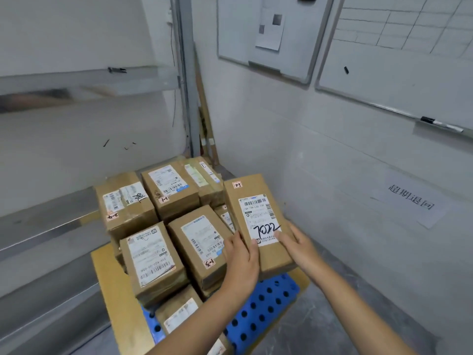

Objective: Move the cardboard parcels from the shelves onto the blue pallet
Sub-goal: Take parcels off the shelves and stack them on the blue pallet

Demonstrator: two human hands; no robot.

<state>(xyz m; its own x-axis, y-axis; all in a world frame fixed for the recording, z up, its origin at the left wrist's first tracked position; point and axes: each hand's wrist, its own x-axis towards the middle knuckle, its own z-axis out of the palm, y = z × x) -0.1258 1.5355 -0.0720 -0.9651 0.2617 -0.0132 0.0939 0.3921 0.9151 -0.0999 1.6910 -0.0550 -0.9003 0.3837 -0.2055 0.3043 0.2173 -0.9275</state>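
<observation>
With both hands, the left hand (pixel 240 254) and right hand (pixel 298 245), clasping the brown cardboard parcel marked 7022 (pixel 258 221) over the blue perforated plastic pallet (pixel 261 311)'s right edge, lower it flat, snug against the stacked brown cardboard parcels (pixel 163 226), before releasing the fingers.

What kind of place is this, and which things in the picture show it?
Most likely a parcel sorting or storage room. Many labelled cardboard parcels are stacked on a blue pallet, grey metal shelves stand at the left, and whiteboards hang on the wall.
</observation>
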